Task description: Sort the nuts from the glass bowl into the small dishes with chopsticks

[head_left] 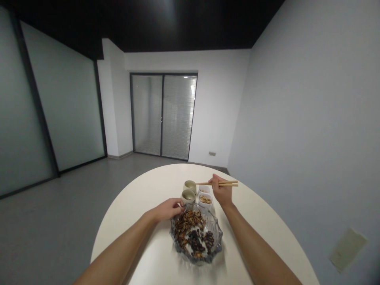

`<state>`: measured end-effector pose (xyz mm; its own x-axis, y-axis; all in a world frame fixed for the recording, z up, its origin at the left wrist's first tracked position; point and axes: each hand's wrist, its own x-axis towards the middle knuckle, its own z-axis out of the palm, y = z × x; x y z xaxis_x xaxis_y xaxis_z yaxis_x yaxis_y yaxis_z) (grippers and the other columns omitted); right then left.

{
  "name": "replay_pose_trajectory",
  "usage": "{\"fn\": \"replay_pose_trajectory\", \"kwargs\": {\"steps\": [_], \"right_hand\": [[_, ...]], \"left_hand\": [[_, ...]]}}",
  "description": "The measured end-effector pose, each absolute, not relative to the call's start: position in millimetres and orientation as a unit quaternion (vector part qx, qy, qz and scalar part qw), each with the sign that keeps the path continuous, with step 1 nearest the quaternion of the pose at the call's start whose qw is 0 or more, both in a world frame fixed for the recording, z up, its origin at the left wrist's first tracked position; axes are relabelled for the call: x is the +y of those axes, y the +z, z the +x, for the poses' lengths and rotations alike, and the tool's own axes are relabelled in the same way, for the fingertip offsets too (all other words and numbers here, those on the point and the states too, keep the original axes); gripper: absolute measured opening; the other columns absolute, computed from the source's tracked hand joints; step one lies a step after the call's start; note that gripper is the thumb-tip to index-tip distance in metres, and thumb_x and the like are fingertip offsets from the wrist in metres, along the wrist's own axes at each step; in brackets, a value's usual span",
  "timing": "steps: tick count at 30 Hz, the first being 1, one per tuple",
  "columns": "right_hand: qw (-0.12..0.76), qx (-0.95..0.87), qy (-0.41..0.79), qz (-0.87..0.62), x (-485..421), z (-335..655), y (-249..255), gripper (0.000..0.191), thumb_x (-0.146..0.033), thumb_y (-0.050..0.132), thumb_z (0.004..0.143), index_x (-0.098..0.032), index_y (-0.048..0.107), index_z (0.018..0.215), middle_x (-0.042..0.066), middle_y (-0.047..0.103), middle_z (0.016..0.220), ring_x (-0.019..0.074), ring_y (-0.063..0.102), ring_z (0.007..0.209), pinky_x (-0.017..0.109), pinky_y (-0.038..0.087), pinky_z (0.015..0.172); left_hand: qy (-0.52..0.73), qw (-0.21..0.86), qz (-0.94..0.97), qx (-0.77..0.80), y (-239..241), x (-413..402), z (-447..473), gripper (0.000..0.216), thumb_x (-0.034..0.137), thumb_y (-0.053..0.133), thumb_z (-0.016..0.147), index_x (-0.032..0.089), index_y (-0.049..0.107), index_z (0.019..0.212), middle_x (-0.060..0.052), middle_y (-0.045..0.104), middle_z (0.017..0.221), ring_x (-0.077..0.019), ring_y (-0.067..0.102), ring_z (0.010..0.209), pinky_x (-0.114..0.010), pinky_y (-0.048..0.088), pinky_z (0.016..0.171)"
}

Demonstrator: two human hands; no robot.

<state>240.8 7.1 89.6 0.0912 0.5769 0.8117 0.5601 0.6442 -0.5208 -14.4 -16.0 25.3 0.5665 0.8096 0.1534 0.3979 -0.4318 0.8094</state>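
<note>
Fingers [214, 179] of the right hand [221, 191] gripping chopsticks [231, 183], left hand [168, 209] at the glass bowl

Through the head camera, I have the right hand over the far part of the round bench [139, 202], its fingers closed around a pair of wooden chopsticks. They lie nearly level, thin ends pointing left, reaching the right edge of the far cup [190, 190]; I can't tell whether they touch it.

On my left, the fingers are bent at the upper left rim of the glass bowl [212, 224], close beside the near cup [188, 201]. From here I can't tell whether they pinch the rim or only rest against it.

The bowl sits nearest me, with long brown pieces [190, 220] in its far and left part and dark, wrinkled pieces [195, 242] toward the near side. Just beyond it, the two cups stand one behind the other. To their right I see two small white dishes in a row: the near dish [205, 206] holds pale tan pieces [204, 199], while the far dish [204, 190] sits by the chopsticks, its contents too small to make out.
</note>
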Motion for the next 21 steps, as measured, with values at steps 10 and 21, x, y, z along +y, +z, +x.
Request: {"fn": "replay_pose_trajectory", "kwargs": {"steps": [10, 21], "right_hand": [[0.599, -0.687, 0.019, -0.41, 7, 244, 84, 0.055, -0.048, 0.04, 0.099, -0.019, 0.065, 0.059, 0.004, 0.064, 0.055, 0.0171, 0.06, 0.052, 0.027, 0.047, 0.054], [0.454, -0.776, -0.028, -0.438, 0, 246, 98, 0.049, -0.044, 0.046, 0.098, -0.021, 0.059, 0.057, 0.0, 0.062, 0.055, 0.0141, 0.056, 0.051, 0.024, 0.037, 0.054]], "left_hand": [[0.274, 0.385, 0.803, 0.364, 23, -14, -14, 0.025, 0.036, 0.055, 0.082, 0.015, 0.065, 0.091, -0.003, 0.063, 0.082, -0.0178, 0.055, 0.076, -0.025, 0.043, 0.069], [0.28, 0.395, 0.796, 0.363, 28, -19, -11, 0.03, 0.042, 0.058, 0.082, 0.014, 0.066, 0.091, -0.004, 0.066, 0.082, -0.0204, 0.056, 0.079, -0.028, 0.044, 0.072]]}}
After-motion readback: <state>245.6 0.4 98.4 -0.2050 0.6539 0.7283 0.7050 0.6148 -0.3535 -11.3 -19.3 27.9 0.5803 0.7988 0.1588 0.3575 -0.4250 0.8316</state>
